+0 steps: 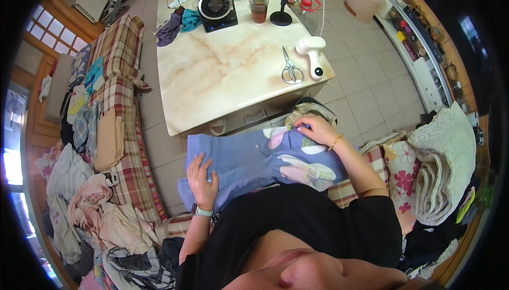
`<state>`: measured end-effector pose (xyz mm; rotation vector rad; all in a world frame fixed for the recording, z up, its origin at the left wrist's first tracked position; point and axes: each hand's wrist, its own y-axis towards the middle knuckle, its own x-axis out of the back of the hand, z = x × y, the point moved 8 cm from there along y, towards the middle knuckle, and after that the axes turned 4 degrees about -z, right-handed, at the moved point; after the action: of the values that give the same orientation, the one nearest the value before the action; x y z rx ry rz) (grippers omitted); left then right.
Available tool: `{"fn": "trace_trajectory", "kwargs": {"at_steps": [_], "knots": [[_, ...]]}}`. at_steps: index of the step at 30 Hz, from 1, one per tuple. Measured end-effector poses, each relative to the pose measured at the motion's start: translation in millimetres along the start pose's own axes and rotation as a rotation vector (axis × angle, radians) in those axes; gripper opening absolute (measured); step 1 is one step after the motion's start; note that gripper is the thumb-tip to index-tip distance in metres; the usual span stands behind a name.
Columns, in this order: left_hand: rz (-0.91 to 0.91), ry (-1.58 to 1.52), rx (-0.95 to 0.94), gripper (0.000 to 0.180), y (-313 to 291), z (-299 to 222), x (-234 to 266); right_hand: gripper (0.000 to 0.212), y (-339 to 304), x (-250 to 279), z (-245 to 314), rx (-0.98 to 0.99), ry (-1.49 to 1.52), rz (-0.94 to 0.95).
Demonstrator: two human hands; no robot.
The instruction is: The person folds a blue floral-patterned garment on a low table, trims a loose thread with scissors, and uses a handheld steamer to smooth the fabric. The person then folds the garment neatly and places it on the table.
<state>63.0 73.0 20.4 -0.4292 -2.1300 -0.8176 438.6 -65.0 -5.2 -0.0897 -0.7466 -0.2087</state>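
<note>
A blue cloth (238, 154) printed with large pale flowers and leaves lies spread across my lap, its far edge close to the table. My left hand (201, 181), a watch on its wrist, rests on the cloth's left part with the fingers spread. At the far right edge, my right hand (318, 130) has its fingers bent over the cloth and closed on it; a gold bangle circles that wrist. Just beyond the right hand, a crumpled beige and clear bag-like thing (318, 110) is partly hidden by hand and cloth.
On the marble-patterned table (212, 83) ahead lie scissors (291, 67) and a white handheld device (313, 56). Farther back stand a phone on a stand (283, 11), a glass of dark drink (259, 10) and a black round-topped appliance (217, 11). Clothes (116, 210) heap the left sofa.
</note>
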Motion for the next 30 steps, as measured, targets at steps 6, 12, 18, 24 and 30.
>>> {"fn": "trace_trajectory", "kwargs": {"at_steps": [6, 12, 18, 24, 30], "knots": [[-0.046, 0.017, -0.017, 0.032, -10, -2, 9, 0.034, -45, 23, -18, -0.082, -0.266, -0.316], [-0.059, -0.027, -0.006, 0.031, -27, 7, 20, 0.053, -76, 20, -66, -0.310, -0.091, -0.372], [-0.078, -0.073, 0.084, 0.046, -55, 37, 38, 0.062, -105, 22, -85, -0.409, -0.036, -0.422], [0.133, -0.115, 0.355, 0.055, -107, 107, 44, 0.061, -147, 25, -90, -0.513, -0.001, -0.371], [0.173, -0.476, 0.799, 0.059, -151, 165, 28, 0.070, -176, 22, -88, -0.617, -0.140, -0.221]]}}
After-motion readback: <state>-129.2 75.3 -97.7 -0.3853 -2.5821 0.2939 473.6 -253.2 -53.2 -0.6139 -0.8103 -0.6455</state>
